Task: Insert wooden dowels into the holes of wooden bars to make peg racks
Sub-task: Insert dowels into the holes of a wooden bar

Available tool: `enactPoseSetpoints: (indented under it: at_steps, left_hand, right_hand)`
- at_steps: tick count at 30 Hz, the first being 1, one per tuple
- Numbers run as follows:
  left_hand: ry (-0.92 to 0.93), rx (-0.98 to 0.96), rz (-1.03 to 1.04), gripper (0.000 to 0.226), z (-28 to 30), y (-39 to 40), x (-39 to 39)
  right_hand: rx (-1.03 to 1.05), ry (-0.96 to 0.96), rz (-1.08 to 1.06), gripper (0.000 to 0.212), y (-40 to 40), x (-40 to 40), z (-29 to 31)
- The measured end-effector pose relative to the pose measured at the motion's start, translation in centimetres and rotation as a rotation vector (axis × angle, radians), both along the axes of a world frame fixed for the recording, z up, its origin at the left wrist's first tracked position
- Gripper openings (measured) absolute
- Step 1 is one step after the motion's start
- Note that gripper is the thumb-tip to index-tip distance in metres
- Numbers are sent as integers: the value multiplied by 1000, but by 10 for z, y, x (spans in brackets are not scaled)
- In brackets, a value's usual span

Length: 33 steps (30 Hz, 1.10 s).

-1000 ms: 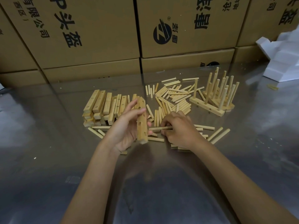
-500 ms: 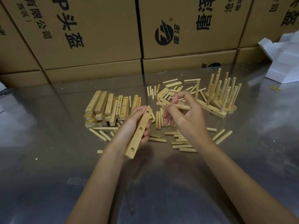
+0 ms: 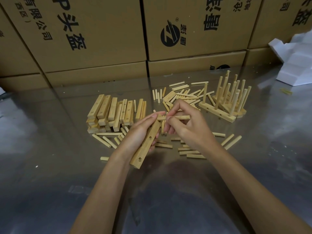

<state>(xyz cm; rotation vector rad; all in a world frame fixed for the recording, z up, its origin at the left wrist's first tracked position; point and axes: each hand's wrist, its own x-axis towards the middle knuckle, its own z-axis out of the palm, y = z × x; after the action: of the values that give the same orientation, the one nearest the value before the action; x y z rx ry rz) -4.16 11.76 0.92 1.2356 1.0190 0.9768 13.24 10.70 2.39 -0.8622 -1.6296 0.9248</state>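
Note:
My left hand (image 3: pixel 138 132) grips a wooden bar (image 3: pixel 145 146) held slanted above the table, two of its holes showing on the near half. My right hand (image 3: pixel 187 125) pinches a wooden dowel (image 3: pixel 177 117) that lies level, its left end at the bar's far end by my left thumb. A stack of bare bars (image 3: pixel 111 114) sits to the left. Loose dowels (image 3: pixel 182 97) lie scattered behind and under my hands. Finished peg racks (image 3: pixel 226 102) with upright dowels stand at the right.
The work surface is a shiny metal table (image 3: pixel 50 166). Cardboard boxes (image 3: pixel 101 39) with printed characters wall off the back. White foam pieces (image 3: pixel 293 63) rest at the far right. More dowels (image 3: pixel 231 141) lie to the right of my right wrist.
My right hand lifted a dowel off the table and brought it left to the bar's far end. My left hand tilted the bar from upright to slanted toward me.

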Motion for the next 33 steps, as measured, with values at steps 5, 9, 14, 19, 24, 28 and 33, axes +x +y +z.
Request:
enactPoseSetpoints:
  at_steps: [5, 9, 14, 19, 24, 28, 33]
  left_hand:
    - [-43, -27, -2, 30, -1, 1, 3]
    - [-5, 14, -2, 29, 0, 0, -1]
    - [70, 60, 89, 27, -1, -3, 3]
    - [15, 62, 111, 30, 0, -5, 4]
    - [39, 61, 69, 30, 1, -2, -4]
    - [73, 62, 39, 30, 1, -1, -8]
    - [68, 65, 33, 29, 2, -1, -8]
  right_hand:
    - [-24, -54, 2, 14, 5, 3, -2]
    - [-25, -17, 20, 11, 5, 2, -3]
    - [-80, 61, 5, 12, 2, -4, -6]
    - [-192, 236, 49, 10, 0, -7, -7]
    - [-106, 133, 52, 11, -1, -9, -7]
    - [-100, 119, 35, 11, -3, -10, -9]
    - [-133, 177, 33, 7, -4, -13, -10]
